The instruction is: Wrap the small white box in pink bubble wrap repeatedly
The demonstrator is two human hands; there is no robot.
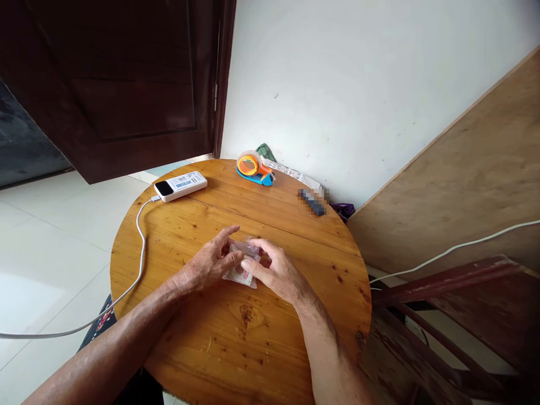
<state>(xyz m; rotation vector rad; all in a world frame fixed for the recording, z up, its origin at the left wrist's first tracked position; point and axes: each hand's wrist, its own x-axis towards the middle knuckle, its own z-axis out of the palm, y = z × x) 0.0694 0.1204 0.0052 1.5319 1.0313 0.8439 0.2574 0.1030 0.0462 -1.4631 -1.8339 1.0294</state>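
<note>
A small clear plastic bag [239, 274] lies at the middle of the round wooden table, with something pale with reddish print showing through it. My left hand [213, 256] is at its left side, with the thumb on the bag's upper face and the index finger stretched out past it. From the right, my right hand [278, 270] holds the same bag, thumb on top and fingers curled behind its far edge. Both thumb tips come close together over the bag. Some of the fingers under and behind it are hidden.
Toward the back of the table [169, 236] stands an orange and blue tape dispenser [255, 169]. A white power bank [181, 187] with a white cable [141, 247] is at the left. A blurred dark object [312, 202] and printed plastic packaging [291, 170] lie near the wall.
</note>
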